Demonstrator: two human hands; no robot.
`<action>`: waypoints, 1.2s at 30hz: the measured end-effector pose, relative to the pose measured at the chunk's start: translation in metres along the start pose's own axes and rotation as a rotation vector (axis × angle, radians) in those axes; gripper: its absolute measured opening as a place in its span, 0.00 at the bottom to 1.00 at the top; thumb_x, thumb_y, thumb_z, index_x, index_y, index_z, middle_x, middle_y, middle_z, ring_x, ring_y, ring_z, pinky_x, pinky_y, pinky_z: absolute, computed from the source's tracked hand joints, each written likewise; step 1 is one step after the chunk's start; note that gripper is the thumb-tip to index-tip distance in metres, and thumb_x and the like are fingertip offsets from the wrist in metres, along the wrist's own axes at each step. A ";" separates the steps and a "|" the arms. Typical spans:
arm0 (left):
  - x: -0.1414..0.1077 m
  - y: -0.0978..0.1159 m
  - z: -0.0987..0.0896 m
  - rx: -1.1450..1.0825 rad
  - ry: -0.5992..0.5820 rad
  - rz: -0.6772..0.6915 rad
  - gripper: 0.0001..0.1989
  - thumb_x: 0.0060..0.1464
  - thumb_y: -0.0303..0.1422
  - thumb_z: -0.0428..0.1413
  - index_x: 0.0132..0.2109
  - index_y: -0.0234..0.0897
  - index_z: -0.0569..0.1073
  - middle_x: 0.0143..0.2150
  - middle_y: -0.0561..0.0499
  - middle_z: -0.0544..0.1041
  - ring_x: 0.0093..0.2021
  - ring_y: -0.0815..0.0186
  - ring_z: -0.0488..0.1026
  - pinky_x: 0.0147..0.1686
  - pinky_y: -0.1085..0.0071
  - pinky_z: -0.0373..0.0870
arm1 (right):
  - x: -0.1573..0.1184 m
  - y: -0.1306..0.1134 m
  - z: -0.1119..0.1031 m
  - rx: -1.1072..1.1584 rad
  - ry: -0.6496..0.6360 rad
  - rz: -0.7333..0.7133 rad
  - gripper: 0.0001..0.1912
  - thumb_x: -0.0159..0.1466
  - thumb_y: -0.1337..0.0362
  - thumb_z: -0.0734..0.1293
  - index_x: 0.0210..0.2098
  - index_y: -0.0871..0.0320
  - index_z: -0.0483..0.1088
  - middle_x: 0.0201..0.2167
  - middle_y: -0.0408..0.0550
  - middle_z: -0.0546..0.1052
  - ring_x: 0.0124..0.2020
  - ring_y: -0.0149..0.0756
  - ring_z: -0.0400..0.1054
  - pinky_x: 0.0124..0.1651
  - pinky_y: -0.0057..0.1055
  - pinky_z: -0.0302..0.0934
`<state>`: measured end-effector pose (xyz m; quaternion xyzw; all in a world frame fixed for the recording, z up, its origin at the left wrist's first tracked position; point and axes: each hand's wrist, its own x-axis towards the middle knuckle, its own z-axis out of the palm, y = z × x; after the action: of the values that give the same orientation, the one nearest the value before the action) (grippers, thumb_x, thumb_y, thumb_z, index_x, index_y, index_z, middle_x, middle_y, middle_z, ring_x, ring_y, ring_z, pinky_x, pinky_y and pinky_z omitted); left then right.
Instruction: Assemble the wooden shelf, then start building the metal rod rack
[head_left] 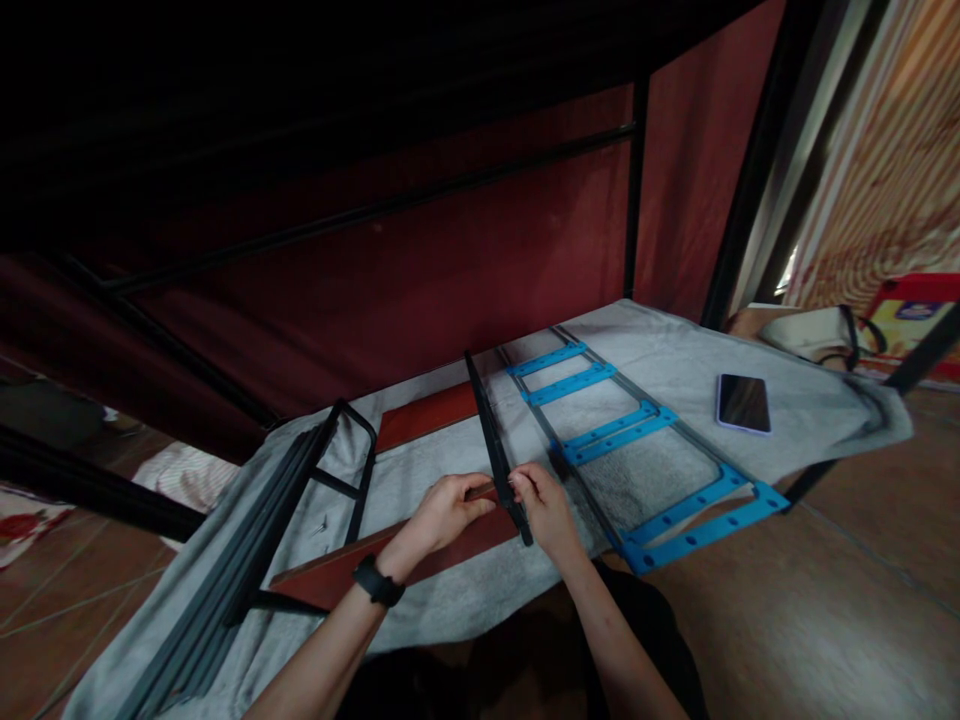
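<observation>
My left hand (444, 515), with a black watch on the wrist, is closed on the end of a reddish-brown board (469, 550). The board's right end meets a narrow black metal frame (489, 430) that runs away from me. On that frame's other side my right hand (546, 512) pinches at the joint; whatever is between its fingertips is too small to make out. A second reddish-brown board (427, 412) lies farther back, its right end by the same frame. Left of the boards is another black metal frame (337, 484) with a crossbar.
Grey cloth (817, 400) covers the surface. Several dark grey tubes (225, 560) lie at the left. Blue perforated strips (574, 382) with grey rods lie to the right, then a phone (742, 403). Small metal pieces (322, 525) rest near the left frame. Black bars (637, 200) stand behind.
</observation>
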<state>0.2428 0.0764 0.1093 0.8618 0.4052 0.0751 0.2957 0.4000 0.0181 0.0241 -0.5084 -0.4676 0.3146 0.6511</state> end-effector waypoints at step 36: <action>0.000 -0.001 -0.002 -0.297 -0.059 -0.089 0.20 0.52 0.35 0.59 0.52 0.36 0.79 0.47 0.47 0.82 0.47 0.57 0.77 0.50 0.64 0.73 | -0.004 -0.007 0.007 0.086 0.133 0.106 0.10 0.66 0.59 0.60 0.39 0.54 0.72 0.30 0.44 0.77 0.32 0.34 0.72 0.37 0.29 0.66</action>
<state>0.2416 0.0772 0.1101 0.7918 0.4185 0.0959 0.4345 0.3917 0.0155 0.0301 -0.5238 -0.3817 0.3340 0.6844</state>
